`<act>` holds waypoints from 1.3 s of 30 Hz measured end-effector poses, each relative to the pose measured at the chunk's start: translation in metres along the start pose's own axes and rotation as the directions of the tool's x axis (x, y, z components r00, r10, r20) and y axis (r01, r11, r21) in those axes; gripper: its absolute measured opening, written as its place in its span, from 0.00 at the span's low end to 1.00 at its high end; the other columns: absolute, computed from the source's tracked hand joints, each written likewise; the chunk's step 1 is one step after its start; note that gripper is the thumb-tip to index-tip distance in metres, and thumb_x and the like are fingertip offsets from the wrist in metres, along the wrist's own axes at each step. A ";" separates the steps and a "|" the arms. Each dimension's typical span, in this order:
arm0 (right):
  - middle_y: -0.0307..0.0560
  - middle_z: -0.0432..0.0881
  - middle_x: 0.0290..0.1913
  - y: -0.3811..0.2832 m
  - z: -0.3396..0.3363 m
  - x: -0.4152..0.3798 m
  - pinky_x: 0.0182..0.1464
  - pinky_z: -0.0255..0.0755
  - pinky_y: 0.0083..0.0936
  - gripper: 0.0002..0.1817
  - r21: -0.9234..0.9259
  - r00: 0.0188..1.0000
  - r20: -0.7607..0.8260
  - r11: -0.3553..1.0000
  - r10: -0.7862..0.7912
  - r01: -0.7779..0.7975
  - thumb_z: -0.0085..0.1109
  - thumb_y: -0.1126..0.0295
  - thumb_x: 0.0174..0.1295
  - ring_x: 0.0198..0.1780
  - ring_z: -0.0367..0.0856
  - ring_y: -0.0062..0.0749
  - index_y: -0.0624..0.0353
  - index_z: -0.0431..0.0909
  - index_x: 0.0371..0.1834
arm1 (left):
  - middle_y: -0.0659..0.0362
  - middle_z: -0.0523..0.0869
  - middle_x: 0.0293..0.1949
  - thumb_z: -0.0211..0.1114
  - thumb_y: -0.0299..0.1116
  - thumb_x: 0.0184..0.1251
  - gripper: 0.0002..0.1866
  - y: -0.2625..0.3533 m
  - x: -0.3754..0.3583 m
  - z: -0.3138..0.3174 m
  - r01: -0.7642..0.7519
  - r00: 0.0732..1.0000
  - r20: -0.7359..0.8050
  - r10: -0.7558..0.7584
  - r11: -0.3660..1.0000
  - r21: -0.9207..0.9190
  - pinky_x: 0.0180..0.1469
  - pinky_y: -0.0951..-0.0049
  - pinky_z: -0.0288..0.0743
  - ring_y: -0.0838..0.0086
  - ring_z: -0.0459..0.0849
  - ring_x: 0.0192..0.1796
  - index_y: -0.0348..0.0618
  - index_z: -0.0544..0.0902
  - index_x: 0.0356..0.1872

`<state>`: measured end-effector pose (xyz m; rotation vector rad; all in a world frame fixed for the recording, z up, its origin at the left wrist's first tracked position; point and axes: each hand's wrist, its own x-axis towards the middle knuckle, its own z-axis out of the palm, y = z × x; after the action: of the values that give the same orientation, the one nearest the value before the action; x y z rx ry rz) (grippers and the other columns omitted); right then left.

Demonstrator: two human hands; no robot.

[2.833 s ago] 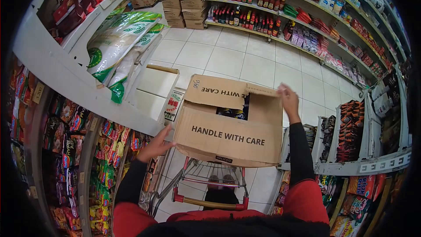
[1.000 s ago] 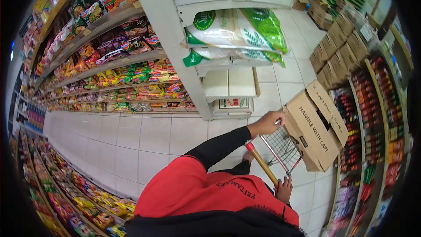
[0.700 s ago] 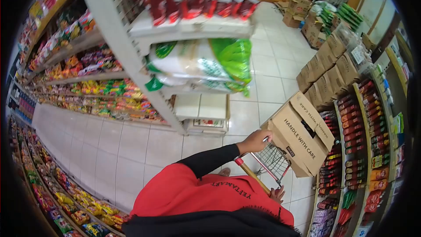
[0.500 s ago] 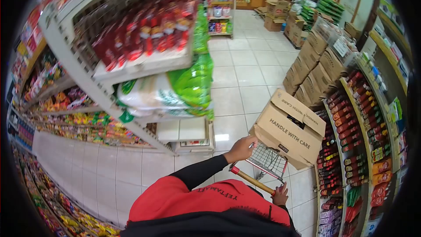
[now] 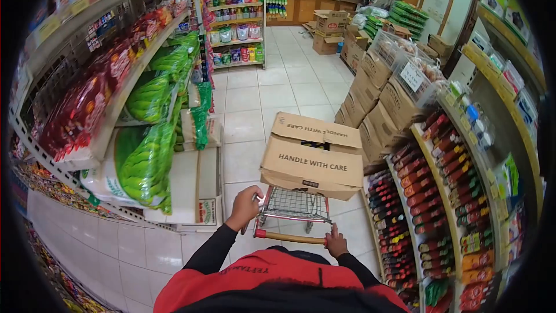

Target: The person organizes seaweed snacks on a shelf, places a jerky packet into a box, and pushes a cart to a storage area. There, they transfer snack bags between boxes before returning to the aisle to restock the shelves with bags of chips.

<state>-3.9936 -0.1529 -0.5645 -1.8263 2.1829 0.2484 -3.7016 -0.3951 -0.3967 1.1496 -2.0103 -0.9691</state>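
Observation:
A shopping cart stands in front of me, with a large cardboard box marked "HANDLE WITH CARE" lying across its top. My right hand is closed round the right end of the cart's yellowish handle. To the left of the basket, my left hand is closed on a thin dark object that is too small to name. It is above the handle's left end and apart from it.
Shelves with green-and-white bags and red packets stand at the left. Stacked cartons and bottle shelves line the right side. Tiled floor runs between them towards more shelves and boxes.
The view has turned to the right, so the cart and box appear further left and straighter. My left hand still holds the thin object, and my right hand remains at the handle's right end.

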 end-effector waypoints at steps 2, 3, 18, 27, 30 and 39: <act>0.60 0.48 0.70 0.024 -0.015 0.039 0.37 0.78 0.41 0.24 -0.024 1.000 -0.010 1.000 -0.019 0.018 0.68 0.62 0.45 0.45 0.77 0.52 0.52 0.70 0.46 | 0.50 0.82 0.28 0.55 0.16 0.46 0.08 0.004 0.033 0.015 0.041 0.999 -0.031 -0.040 0.999 0.032 0.37 0.62 0.73 0.53 0.81 0.35 0.41 0.76 0.27; 0.60 0.48 0.70 0.035 -0.021 0.059 0.36 0.78 0.41 0.24 -0.035 0.999 -0.013 0.999 -0.032 0.031 0.68 0.62 0.46 0.44 0.77 0.52 0.53 0.70 0.46 | 0.50 0.82 0.28 0.55 0.16 0.47 0.08 0.003 0.049 0.020 0.058 0.998 -0.039 -0.056 0.997 0.045 0.37 0.62 0.74 0.53 0.81 0.35 0.41 0.77 0.28; 0.58 0.43 0.72 0.146 -0.102 0.398 0.44 0.76 0.46 0.25 0.004 0.985 0.151 0.997 -0.081 0.081 0.70 0.60 0.46 0.49 0.75 0.56 0.52 0.73 0.46 | 0.53 0.84 0.27 0.59 0.30 0.56 0.02 -0.052 0.358 0.067 0.124 0.981 -0.162 -0.105 0.986 0.115 0.34 0.61 0.75 0.56 0.83 0.33 0.47 0.79 0.29; 0.49 0.50 0.72 0.185 -0.168 0.597 0.68 0.36 0.60 0.30 -0.155 0.978 0.191 0.982 -0.080 0.111 0.67 0.49 0.45 0.72 0.37 0.65 0.49 0.78 0.52 | 0.53 0.83 0.28 0.54 0.27 0.54 0.04 -0.087 0.559 0.080 0.184 0.980 -0.113 -0.163 0.961 0.207 0.35 0.58 0.74 0.55 0.82 0.34 0.45 0.77 0.30; 0.47 0.66 0.65 0.194 -0.197 0.678 0.66 0.32 0.66 0.26 -0.332 0.922 0.330 0.889 -0.204 0.315 0.66 0.47 0.45 0.72 0.38 0.65 0.47 0.83 0.46 | 0.54 0.84 0.27 0.52 0.24 0.53 0.07 -0.098 0.625 0.087 0.184 0.980 -0.122 -0.159 0.954 0.235 0.35 0.60 0.74 0.56 0.83 0.33 0.44 0.78 0.30; 0.47 0.84 0.42 0.280 -0.105 0.929 0.64 0.51 0.49 0.17 -0.160 0.719 0.586 0.816 -0.374 0.555 0.45 0.57 0.58 0.52 0.78 0.42 0.48 0.84 0.38 | 0.51 0.84 0.26 0.56 0.31 0.55 0.06 -0.156 0.820 0.109 0.200 0.980 -0.064 -0.189 0.925 0.324 0.36 0.57 0.76 0.54 0.83 0.33 0.46 0.81 0.32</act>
<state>-4.4276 -1.0004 -0.7800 -2.0890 1.2923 0.9260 -4.0716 -1.1484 -0.4593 1.5591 -2.1155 -0.7154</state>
